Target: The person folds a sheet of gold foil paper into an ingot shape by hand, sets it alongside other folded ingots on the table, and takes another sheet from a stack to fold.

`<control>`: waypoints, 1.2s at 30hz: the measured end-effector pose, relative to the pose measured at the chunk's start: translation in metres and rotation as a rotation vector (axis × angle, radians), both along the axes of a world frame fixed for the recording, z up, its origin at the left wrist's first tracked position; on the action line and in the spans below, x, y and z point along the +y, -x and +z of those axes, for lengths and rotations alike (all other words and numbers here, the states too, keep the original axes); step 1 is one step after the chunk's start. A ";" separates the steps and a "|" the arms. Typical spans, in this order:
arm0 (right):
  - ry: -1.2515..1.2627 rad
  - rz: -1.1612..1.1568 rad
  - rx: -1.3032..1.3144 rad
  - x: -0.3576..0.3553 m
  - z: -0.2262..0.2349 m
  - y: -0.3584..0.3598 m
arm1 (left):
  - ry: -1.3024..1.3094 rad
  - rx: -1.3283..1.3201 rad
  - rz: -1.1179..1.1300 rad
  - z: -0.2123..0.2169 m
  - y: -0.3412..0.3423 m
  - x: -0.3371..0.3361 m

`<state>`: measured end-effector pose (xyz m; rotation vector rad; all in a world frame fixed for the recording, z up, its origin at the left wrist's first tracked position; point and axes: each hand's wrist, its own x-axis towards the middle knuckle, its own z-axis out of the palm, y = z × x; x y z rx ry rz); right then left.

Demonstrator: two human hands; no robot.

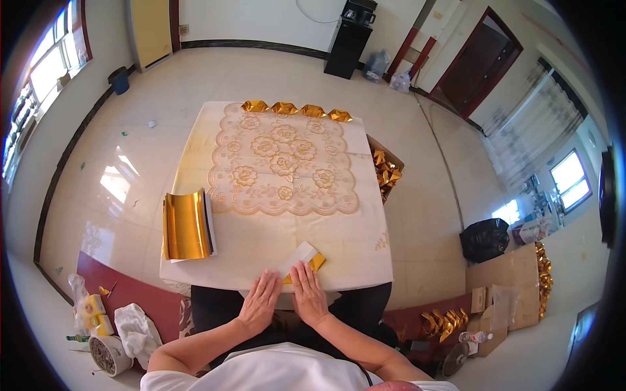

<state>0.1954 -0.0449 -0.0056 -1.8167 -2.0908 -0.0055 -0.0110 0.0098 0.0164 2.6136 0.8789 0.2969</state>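
We see the table (274, 234) first. On its left edge lies the gold stack (188, 225). At its near edge our left hand (259, 302) and right hand (308, 293), fingers spread, press flat on the folded sheet (301, 255).

Black water dispenser (351, 38) at far wall; black bag (485, 239) on floor; white bowl (107, 355) lower left.

Foil sheet stack (188, 225) sits on the tabletop (339, 241) left edge; folded pieces (297, 109) line the far edge; a box (386, 168) sits right of it; both hands press a folded sheet (301, 258) at the near edge.
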 end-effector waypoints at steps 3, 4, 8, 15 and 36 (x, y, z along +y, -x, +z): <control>0.038 -0.006 0.038 0.000 -0.002 -0.001 | 0.015 -0.100 0.025 0.001 -0.017 -0.007; 0.046 -0.008 0.072 0.000 -0.002 -0.001 | 0.009 -0.060 0.001 0.000 -0.020 -0.008; -0.039 -0.020 0.003 0.000 -0.002 -0.001 | -0.060 0.051 -0.072 -0.006 -0.024 -0.003; 0.022 0.026 0.024 -0.021 0.007 -0.018 | -0.092 0.060 -0.045 -0.004 -0.031 -0.003; 0.003 0.019 0.027 -0.022 0.004 -0.017 | -0.038 0.056 0.031 -0.008 -0.025 0.010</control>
